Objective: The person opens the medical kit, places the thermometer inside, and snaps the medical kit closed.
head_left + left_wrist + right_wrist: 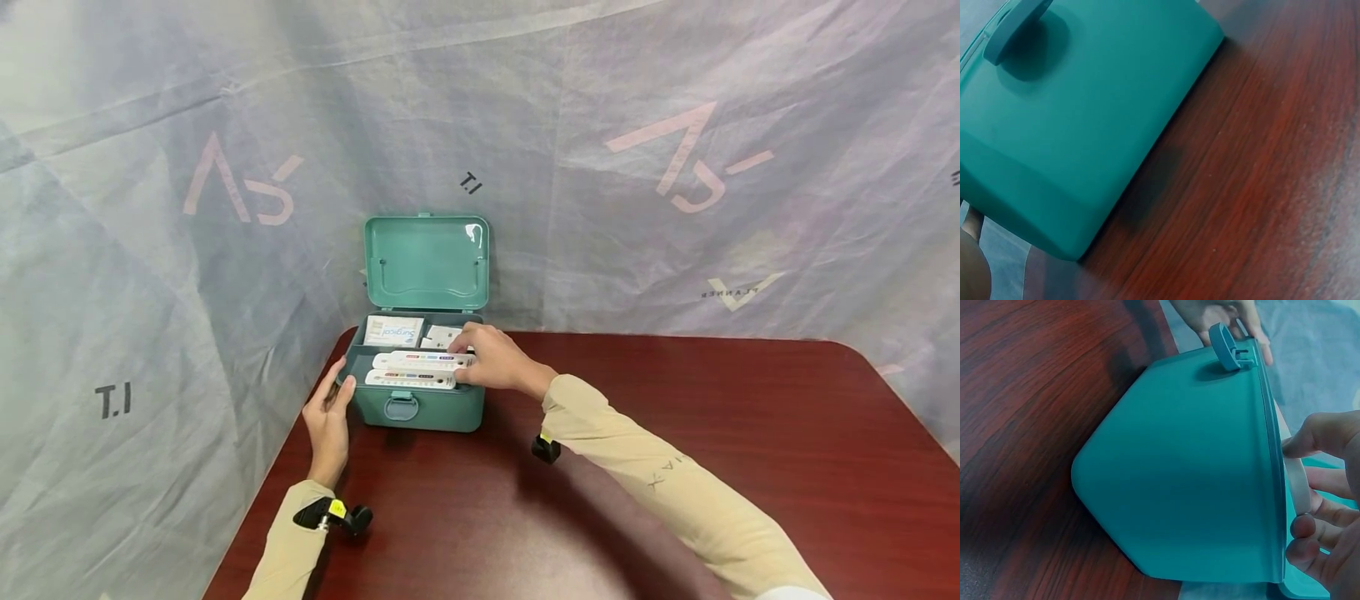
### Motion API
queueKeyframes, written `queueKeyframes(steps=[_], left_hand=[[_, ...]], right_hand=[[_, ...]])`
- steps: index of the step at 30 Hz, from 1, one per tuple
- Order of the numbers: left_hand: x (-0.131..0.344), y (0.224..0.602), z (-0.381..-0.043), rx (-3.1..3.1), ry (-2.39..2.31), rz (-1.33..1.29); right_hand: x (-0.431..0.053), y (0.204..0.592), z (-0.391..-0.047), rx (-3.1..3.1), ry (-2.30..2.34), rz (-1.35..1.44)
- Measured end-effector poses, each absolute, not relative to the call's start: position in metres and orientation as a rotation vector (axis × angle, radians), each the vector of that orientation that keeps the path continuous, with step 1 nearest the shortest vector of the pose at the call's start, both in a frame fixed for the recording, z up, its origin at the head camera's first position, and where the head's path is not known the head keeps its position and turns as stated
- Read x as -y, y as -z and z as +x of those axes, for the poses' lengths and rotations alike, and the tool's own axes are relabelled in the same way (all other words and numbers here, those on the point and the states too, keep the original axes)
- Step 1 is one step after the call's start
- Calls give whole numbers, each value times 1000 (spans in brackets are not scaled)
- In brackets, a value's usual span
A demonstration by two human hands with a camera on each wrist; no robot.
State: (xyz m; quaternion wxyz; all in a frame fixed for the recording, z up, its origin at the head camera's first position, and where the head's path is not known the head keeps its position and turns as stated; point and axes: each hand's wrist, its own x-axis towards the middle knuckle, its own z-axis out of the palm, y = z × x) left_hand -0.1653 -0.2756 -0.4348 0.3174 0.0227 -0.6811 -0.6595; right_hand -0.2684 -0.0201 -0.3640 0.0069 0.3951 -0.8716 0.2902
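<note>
A green storage box (427, 412) stands on the table with its lid (427, 262) raised. Two long, flat white pieces with coloured print lie in its front part: a rear one (420, 360) and a front one (408, 380). My right hand (495, 358) reaches over the box's right side and pinches the right end of the rear white piece; in the right wrist view, thumb and fingers (1329, 494) are on either side of a white edge (1298, 484) at the rim. My left hand (327, 421) holds the box's left side, fingertips at the rim.
Behind the white pieces, a packet with "Surgical" print (393, 331) and a smaller white packet (441, 337) sit in separate compartments. A latch (401, 407) hangs on the box front. Grey printed cloth (570, 167) hangs behind the reddish-brown table (675, 408).
</note>
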Motion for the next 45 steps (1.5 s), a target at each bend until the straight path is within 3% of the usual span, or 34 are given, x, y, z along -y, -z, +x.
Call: queueKeyframes(steps=[45], left_hand=[[276, 431, -159, 1886, 1680, 23]], right_hand=[[28, 376, -260, 2758, -750, 1177]])
